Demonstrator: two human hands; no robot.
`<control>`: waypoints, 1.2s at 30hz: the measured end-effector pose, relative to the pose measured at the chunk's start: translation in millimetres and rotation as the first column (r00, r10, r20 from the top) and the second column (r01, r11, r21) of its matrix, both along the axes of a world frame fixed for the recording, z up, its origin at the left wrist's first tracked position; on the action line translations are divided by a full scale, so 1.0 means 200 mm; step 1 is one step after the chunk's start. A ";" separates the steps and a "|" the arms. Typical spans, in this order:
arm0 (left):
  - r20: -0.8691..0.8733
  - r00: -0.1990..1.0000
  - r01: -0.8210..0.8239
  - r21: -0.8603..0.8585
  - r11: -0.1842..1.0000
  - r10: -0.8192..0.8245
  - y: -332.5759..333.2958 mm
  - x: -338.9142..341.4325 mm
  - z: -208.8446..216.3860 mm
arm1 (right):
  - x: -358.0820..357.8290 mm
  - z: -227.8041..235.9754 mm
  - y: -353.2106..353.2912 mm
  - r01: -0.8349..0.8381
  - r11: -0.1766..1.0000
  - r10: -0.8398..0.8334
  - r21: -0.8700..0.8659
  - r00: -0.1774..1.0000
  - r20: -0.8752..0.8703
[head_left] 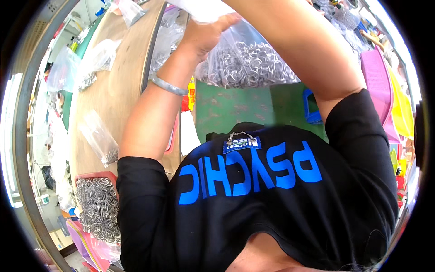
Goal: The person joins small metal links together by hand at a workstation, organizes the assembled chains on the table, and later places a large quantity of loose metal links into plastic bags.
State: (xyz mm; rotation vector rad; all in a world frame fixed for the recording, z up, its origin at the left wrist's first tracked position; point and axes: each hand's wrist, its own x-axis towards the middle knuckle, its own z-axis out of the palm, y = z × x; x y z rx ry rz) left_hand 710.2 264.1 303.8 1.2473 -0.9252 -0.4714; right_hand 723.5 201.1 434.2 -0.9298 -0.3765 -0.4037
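Observation:
A large clear plastic bag [253,63], full of silvery metal rings, stands at the top middle. My left hand [204,36] is at its upper left edge, fingers closed on the plastic. A grey bangle circles that wrist. White plastic [199,8] lies just beyond the left fingers, cut by the upper picture edge. My right forearm reaches up across the bag's right side, and the right hand is beyond the frame.
A wooden table [115,90] on the left bears small bags of metal parts [100,140]. A red tray [93,176] of metal rings sits at its near end. A blue stool [311,106] and pink basket [378,86] are on the right, over green floor [244,104].

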 end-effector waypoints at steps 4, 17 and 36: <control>-0.189 0.981 -0.055 -0.061 0.997 0.043 -0.04 0.04 0.02 | -0.15 0.12 -0.13 0.318 0.756 -0.302 -0.571 0.945 0.127; -0.445 0.840 0.243 -0.202 0.949 -0.310 0.11 0.11 0.56 | -0.78 -1.12 -0.62 0.733 0.650 -0.526 0.202 0.626 -0.575; -0.575 0.813 0.062 -0.073 0.995 -0.092 0.01 0.20 0.54 | -0.79 -0.75 -0.16 0.241 0.968 -0.247 0.073 0.965 0.090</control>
